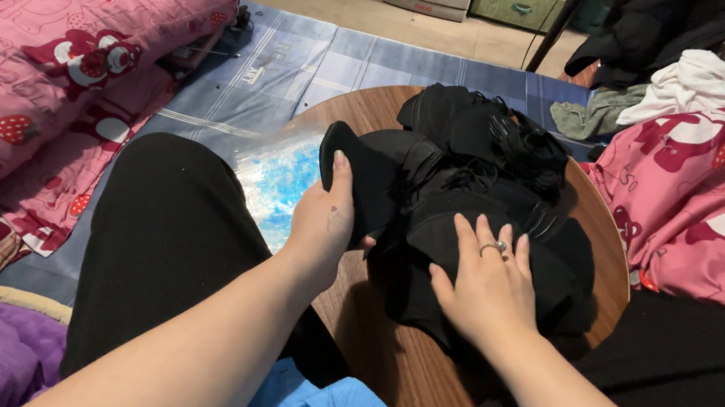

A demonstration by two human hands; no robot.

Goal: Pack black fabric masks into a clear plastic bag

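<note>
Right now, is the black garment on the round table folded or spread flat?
Folded, partly bunched: the black garment lies in layers; the left hand grips one edge, the right hand presses it flat.

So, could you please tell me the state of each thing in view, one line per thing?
Left hand: gripping a folded edge of the black garment.
Right hand: flat, fingers spread, pressing the garment down.
Black garment: bunched, partly folded, lying on the table.
Round wooden table: upright, garment on top.
Pink bear-print quilt: rolled up.
White cloth: crumpled.
</note>
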